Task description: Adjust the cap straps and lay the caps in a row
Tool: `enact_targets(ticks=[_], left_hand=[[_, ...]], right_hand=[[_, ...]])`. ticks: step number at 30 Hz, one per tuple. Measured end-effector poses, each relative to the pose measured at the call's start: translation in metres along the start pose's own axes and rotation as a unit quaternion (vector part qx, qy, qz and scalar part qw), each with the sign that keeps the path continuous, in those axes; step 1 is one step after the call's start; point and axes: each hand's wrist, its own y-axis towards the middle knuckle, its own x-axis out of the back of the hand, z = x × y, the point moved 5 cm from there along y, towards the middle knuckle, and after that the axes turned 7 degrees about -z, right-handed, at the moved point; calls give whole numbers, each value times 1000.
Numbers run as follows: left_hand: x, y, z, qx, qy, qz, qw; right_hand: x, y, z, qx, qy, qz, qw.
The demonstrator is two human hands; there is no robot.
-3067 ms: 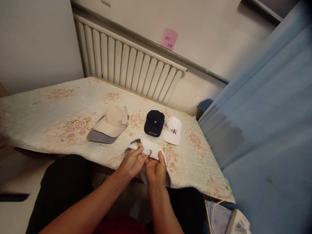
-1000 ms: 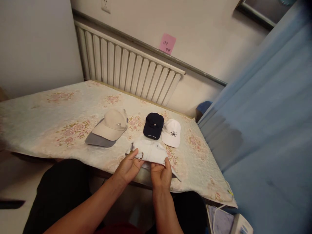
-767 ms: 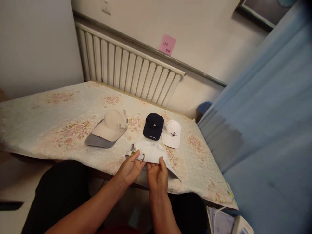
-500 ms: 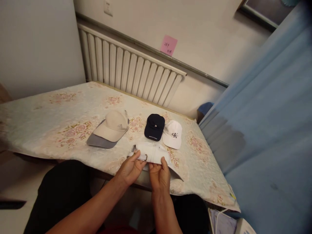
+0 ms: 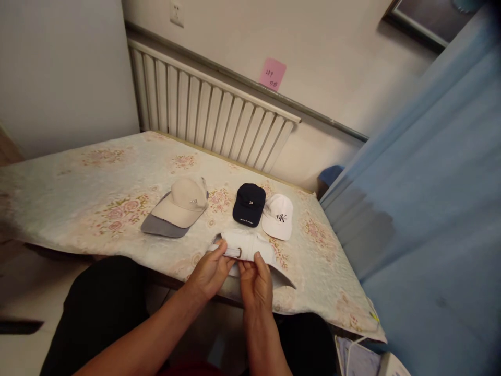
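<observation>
A white cap point(image 5: 256, 245) is held in front of me, its back strap and metal buckle facing me and its brim pointing to the right. My left hand point(image 5: 211, 269) pinches the strap left of the buckle, thumb on top. My right hand point(image 5: 256, 279) grips the cap's lower edge to the right of the buckle. Just beyond lie a black cap point(image 5: 249, 205) and another white cap point(image 5: 277, 216) with dark letters, side by side. Farther left, a beige cap point(image 5: 182, 201) rests on top of a grey cap point(image 5: 162, 226).
The caps lie on a bed or table with a floral cover point(image 5: 117, 172). Behind it a white radiator point(image 5: 215, 115) runs along the wall, below a pink note point(image 5: 273, 74). A blue curtain point(image 5: 422, 172) hangs at the right. A pale box point(image 5: 391, 364) stands low at the right.
The strap and buckle have shifted slightly to the right, and the cap's crown looks a little flatter. Both hands keep their hold. The view has moved very slightly.
</observation>
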Motion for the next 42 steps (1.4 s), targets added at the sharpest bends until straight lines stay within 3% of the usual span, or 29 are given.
enact_targets(ticks=[6, 14, 19, 25, 32, 42], left_hand=[[-4, -4, 0, 3, 8, 8, 1000], [-10, -8, -1, -17, 17, 1, 1000], [-11, -9, -2, -8, 2, 19, 1000], [-11, -10, -2, 13, 1, 25, 1000], [-20, -12, -5, -3, 25, 39, 999], [-21, -14, -25, -20, -11, 6, 1000]], right_hand=[[0, -2, 4, 11, -28, -19, 999], [-21, -16, -2, -4, 5, 42, 999], [-21, -15, -3, -27, 15, 24, 999], [-16, -10, 9, -1, 20, -1, 1000], [-28, -15, 12, 38, -32, 25, 998], [-36, -13, 3, -19, -18, 33, 999]])
